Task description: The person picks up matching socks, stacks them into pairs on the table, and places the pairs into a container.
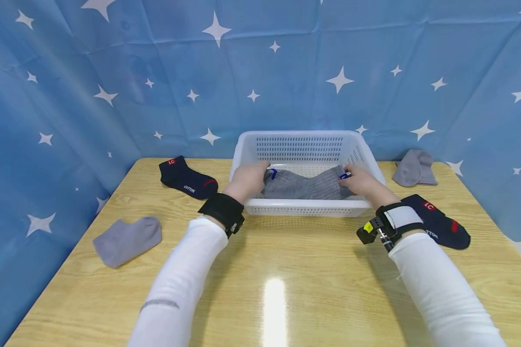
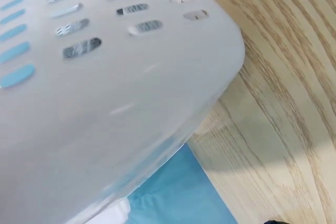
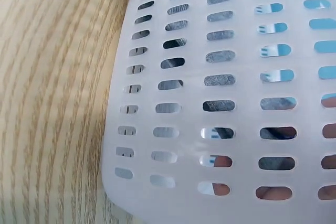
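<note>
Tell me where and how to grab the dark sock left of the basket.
Pinch the dark sock by its cuff, the end with the red LC mark, probably from above: it lies flat and uncovered, toe toward the basket.

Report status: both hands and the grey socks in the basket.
Left hand grips grey socks at one end, right hand at the other. Socks inside white basket. Nothing visibly in the way.

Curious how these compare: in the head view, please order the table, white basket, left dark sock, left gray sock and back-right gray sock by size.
1. Table
2. White basket
3. Left gray sock and left dark sock: too alike to rank; the gray one lies nearer the camera
4. Back-right gray sock
</note>
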{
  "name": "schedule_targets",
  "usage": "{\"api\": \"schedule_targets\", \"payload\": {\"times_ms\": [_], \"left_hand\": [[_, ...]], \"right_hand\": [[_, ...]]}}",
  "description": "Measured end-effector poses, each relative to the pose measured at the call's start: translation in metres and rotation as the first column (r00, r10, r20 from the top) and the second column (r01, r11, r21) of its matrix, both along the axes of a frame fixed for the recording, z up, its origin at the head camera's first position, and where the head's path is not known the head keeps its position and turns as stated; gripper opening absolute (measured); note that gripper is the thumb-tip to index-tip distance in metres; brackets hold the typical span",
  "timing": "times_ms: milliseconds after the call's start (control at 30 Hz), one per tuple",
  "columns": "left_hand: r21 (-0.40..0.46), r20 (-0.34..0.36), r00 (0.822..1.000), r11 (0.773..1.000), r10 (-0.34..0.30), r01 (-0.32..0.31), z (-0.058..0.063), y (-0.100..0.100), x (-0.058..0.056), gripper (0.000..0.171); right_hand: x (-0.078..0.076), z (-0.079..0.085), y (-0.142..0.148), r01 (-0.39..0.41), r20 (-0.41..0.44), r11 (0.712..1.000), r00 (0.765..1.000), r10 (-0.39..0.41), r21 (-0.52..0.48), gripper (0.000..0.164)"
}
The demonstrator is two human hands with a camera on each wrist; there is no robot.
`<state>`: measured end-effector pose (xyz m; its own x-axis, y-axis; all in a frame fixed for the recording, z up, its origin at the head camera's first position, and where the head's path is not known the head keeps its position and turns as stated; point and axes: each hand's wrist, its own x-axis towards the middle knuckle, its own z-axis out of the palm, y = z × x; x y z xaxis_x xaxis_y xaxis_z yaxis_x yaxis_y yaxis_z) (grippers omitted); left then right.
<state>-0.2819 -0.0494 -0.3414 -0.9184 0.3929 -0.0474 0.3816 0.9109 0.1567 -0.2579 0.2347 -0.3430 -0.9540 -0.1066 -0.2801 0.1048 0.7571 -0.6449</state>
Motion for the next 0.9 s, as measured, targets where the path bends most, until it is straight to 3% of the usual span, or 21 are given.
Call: {"api": "schedule_targets", "payload": {"times_ms": [133,433,733,900], "left_hand": [[0.002,0.028,1.0,1.0,-0.006,0.005,-0.0016,0.0003,0.0011,0.044],[0.078,0.201,0.98,0.997,0.009,-0.026,-0.0046,0.0013,-0.004,0.05],[0.144,0.219,0.975,0.99,-0.032,0.0,-0.0053,-0.0002,-0.0033,0.044],[0.112,0.217,0.974,0.993,-0.067,0.043,-0.0047,-0.0004,-0.0031,0.017]], "right_hand": [[0.0002,-0.0008,-0.002,-0.013,0.024,1.0,1.0,0.012,0.02,0.058],[0.0013,-0.0016,-0.0035,-0.027,0.041,1.0,0.999,0.027,0.011,0.057],[-0.0008,-0.0044,-0.0034,-0.021,0.084,1.0,0.996,0.023,-0.022,0.061],[-0.0022,-0.0051,-0.0035,-0.046,0.065,0.999,0.997,0.046,0.003,0.063]]}}
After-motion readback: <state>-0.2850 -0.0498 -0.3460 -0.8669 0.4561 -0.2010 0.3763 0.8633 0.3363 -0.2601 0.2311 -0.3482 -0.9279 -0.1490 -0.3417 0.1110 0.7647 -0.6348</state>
